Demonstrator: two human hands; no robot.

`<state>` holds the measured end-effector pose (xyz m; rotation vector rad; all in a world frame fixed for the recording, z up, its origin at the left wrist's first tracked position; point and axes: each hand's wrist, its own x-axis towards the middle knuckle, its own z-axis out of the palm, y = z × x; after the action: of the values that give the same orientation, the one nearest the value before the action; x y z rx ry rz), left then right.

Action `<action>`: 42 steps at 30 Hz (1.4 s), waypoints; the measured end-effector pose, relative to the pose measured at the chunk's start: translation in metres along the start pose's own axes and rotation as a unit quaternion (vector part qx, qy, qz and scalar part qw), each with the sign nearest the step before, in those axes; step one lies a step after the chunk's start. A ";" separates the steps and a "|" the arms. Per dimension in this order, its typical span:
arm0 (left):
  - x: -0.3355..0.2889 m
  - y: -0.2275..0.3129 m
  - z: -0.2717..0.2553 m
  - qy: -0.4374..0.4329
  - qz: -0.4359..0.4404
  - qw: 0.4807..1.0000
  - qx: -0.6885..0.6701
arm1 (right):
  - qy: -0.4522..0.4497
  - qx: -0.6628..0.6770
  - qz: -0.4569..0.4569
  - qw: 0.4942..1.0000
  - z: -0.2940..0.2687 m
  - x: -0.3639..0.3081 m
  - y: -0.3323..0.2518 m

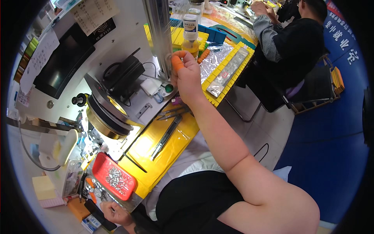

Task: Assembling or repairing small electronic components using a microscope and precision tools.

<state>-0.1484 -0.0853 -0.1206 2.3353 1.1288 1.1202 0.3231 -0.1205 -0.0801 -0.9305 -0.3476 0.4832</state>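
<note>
At the bench's (165, 167) left front corner: a red tray (102, 163), shallow, smooth and round-cornered, its long axis running from the back toward the front edge; small silvery metal pieces (117, 180) lie heaped in it.
Left hand (115, 213): fingers curled inward, just beside the tray's near end; cannot tell whether anything is gripped.
Yellow top: glossy sheeting, with a thin dark rod (134, 163) pointing toward the front edge and a slim black tool (166, 136) nearly parallel to it.
Right hand (187, 76): at the bench's right end, beside an upright metal post (159, 39); orange cover (177, 62) on a finger, fingers bent toward the thumb; cannot tell whether anything is pinched.
Bottle (190, 27): upright, white-topped, yellowish liquid below, partly behind that hand.
Yellow rack (215, 100): long, notch-edged, bearing a clear plastic strip (229, 72).
</note>
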 end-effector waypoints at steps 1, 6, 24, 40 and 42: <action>0.000 0.000 0.000 0.001 0.002 1.000 0.000 | -0.005 0.005 0.005 1.000 -0.002 0.000 -0.002; -0.003 -0.008 -0.002 -0.007 -0.003 1.000 -0.008 | -0.033 0.009 0.006 0.999 -0.004 -0.002 0.004; 0.058 0.068 0.005 -0.028 0.097 0.993 -0.055 | -0.127 -0.455 -0.204 0.858 0.013 -0.023 -0.027; 0.121 0.138 0.098 -0.127 -0.063 0.925 -0.354 | -0.108 -0.127 -0.036 0.985 0.046 -0.043 0.003; 0.132 0.152 0.094 -0.168 -0.171 0.881 -0.407 | -0.189 -0.183 -0.048 0.964 0.056 -0.043 0.001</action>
<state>0.0526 -0.0765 -0.0273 1.5125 0.6967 0.7897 0.2599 -0.1054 -0.0532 -1.1723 -0.8463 0.5161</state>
